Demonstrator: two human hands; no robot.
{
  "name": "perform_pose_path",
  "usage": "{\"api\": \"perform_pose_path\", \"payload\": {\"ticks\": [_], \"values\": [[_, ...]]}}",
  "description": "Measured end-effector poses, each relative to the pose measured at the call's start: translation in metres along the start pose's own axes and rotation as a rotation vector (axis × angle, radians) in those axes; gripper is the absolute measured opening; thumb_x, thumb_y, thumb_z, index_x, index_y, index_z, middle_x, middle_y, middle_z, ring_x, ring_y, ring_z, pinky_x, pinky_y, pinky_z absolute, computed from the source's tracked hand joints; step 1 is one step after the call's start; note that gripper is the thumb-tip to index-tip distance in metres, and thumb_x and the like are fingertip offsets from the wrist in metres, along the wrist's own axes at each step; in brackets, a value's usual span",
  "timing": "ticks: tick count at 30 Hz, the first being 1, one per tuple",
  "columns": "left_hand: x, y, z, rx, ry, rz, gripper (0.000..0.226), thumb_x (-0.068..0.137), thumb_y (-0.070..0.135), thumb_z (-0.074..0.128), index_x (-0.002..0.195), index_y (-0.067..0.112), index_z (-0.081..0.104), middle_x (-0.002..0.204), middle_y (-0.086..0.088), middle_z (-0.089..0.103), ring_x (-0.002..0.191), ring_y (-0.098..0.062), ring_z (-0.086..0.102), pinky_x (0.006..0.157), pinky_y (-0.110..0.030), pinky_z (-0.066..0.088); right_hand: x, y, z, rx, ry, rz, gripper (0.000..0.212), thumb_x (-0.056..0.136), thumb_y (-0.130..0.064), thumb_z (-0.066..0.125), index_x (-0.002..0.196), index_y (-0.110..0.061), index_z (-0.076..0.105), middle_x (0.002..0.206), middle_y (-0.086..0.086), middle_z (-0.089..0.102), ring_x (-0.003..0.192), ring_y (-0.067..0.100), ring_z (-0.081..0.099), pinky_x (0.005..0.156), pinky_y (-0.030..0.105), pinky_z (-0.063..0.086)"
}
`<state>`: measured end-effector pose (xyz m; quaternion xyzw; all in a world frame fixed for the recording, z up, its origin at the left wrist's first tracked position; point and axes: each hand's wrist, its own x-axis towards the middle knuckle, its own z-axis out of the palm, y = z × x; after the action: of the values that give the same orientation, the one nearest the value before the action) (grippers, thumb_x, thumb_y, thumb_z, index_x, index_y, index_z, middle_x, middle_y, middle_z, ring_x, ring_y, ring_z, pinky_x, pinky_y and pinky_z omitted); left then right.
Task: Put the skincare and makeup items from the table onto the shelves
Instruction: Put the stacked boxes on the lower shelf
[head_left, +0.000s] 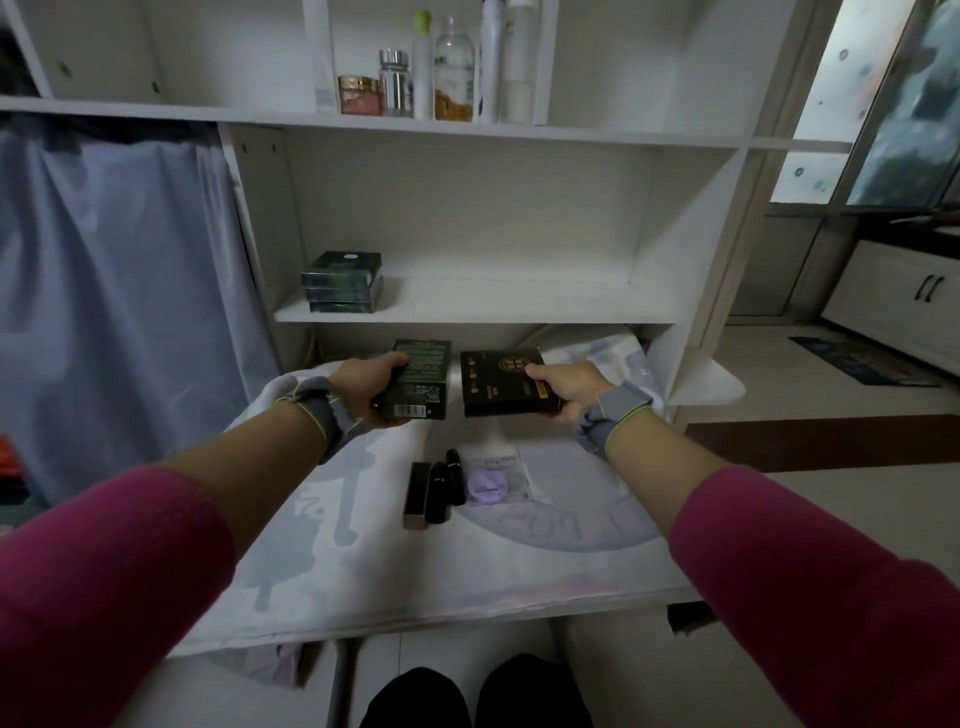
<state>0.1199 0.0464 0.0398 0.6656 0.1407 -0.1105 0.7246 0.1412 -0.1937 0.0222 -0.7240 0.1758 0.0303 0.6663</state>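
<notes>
My left hand (366, 387) grips a dark green box (418, 378) by its left side, held above the table. Just to its right, my right hand (563, 387) grips a flat black box (501, 382) with gold print at its right edge. Both boxes hover below the lower shelf (519, 301), where three green boxes (342, 283) lie stacked at the left. On the cloth-covered table (519, 561) lie a dark rectangular lipstick case (418, 496), two black tubes (447, 488) and a purple puff in a clear packet (491, 486).
The upper shelf (156, 106) carries a gold-lidded red jar (359, 95), a silver-capped bottle (396, 83) and several taller bottles (454, 70). A blue curtain (114, 291) hangs at the left. White cabinets (898, 296) stand at the far right.
</notes>
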Motion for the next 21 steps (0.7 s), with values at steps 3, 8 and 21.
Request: {"api": "perform_pose_path", "payload": {"ticks": [3,8,21], "values": [[0.009,0.011,0.000,-0.010,0.002,0.027,0.037,0.096,0.026,0.054,0.126,0.005,0.051,0.095,-0.013,0.066,0.080,-0.025,0.064,0.062,-0.039,0.050,0.009,-0.014,0.010,0.031,-0.023,0.005,0.021,0.087,-0.018,0.068,0.077,-0.007,0.055,0.078,0.010,0.060,0.066,0.022,0.058,0.056,0.036,0.049],[0.033,0.028,-0.002,-0.069,0.032,0.083,0.037,0.094,0.025,0.059,0.122,0.002,0.052,0.100,-0.015,0.067,0.083,-0.027,0.065,0.063,-0.039,0.052,0.032,-0.035,0.025,0.108,-0.028,-0.026,0.021,0.088,-0.012,0.068,0.074,-0.005,0.054,0.074,0.011,0.059,0.062,0.023,0.057,0.051,0.035,0.047],[0.117,0.063,-0.013,-0.249,-0.057,0.155,0.026,0.089,0.014,0.063,0.113,0.006,0.056,0.109,-0.016,0.067,0.094,-0.028,0.066,0.066,-0.034,0.057,0.124,-0.076,0.066,0.190,-0.016,-0.012,0.022,0.088,-0.009,0.066,0.073,-0.001,0.052,0.096,0.021,0.062,0.096,0.037,0.060,0.091,0.056,0.050]]}}
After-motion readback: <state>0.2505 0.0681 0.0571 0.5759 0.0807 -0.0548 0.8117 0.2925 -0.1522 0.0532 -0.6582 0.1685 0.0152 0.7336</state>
